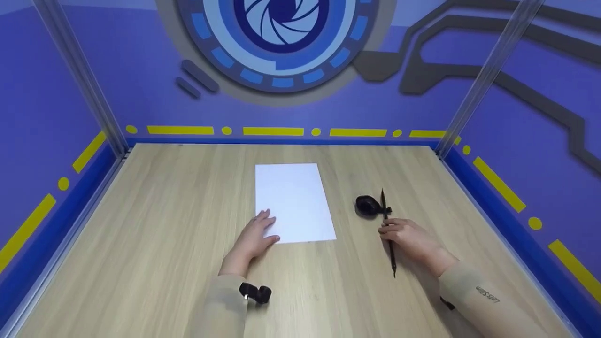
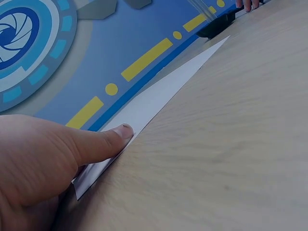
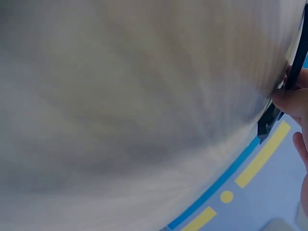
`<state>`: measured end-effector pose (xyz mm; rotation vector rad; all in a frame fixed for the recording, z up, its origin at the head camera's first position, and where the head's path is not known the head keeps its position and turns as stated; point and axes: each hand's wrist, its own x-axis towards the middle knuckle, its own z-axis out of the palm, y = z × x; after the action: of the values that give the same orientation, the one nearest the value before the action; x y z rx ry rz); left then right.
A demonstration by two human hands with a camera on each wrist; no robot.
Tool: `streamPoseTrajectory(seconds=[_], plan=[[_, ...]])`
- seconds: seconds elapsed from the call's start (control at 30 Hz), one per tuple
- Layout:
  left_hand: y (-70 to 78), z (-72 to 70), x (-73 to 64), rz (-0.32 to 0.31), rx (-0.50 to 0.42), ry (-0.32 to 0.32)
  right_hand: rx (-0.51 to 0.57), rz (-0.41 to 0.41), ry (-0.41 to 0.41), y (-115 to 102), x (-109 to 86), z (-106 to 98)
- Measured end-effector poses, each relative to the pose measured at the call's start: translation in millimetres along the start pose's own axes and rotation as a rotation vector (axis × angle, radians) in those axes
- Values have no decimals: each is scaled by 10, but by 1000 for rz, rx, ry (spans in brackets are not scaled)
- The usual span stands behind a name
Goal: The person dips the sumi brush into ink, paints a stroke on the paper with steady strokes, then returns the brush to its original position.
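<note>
A white sheet of paper (image 1: pixel 298 202) lies flat on the wooden table. My left hand (image 1: pixel 256 239) rests on its lower left corner with the fingers spread; in the left wrist view the thumb (image 2: pixel 103 144) lies along the near edge of the paper (image 2: pixel 159 98). To the right, my right hand (image 1: pixel 413 239) pinches a slim black writing brush (image 1: pixel 392 256) between thumb and fingers. The brush's pointed tip faces the back wall and overlaps the short handle of a small round black ink dish (image 1: pixel 367 206). In the right wrist view the brush (image 3: pixel 299 53) shows at the right edge.
The wooden tabletop (image 1: pixel 155 225) is bounded by blue printed panels (image 1: pixel 300 112) at the back and both sides, with metal posts (image 1: pixel 488 70) at the rear corners. A black wrist-camera mount (image 1: pixel 256 293) sticks out from the left sleeve, close over the table.
</note>
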<state>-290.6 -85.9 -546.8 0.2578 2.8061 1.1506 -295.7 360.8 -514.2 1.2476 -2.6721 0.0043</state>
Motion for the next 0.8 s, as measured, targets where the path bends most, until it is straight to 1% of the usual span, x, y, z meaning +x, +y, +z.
streamPoseTrajectory(seconds=[0.1, 0.13, 0.2, 0.23, 0.33, 0.37, 0.43, 0.47, 0.53, 0.6, 0.67, 0.8], plan=[[-1, -2, -8, 2, 0, -3, 2, -10, -15, 14, -2, -2], [-3, -2, -11, 6, -1, -2, 19, -5, -18, 16, -4, -4], [-6, -1, -11, 9, -1, -3, 111, 28, -26, 21, -14, -2], [-6, 0, -11, 11, -1, -3, 117, 22, -12, 23, -20, -1], [-8, 2, -5, 15, 1, 1, 73, -58, 81, 35, -31, 10], [-6, 2, -2, 15, 1, 2, 32, -99, 122, 43, -30, 15], [-5, 2, 2, 11, -2, 4, -104, -179, 219, 54, -24, 19], [-6, 2, 2, 10, -3, 5, -122, -196, 250, 59, -21, 19], [-6, 3, 4, 8, -4, 7, -130, -210, 286, 73, -16, 7], [-8, 7, 4, 7, -3, 6, -111, -201, 305, 90, -20, -9], [-7, 10, 3, 11, -1, 8, -129, -201, 341, 111, -14, -29], [-12, 12, -3, 12, -1, 11, -185, -206, 467, 119, 60, -111]])
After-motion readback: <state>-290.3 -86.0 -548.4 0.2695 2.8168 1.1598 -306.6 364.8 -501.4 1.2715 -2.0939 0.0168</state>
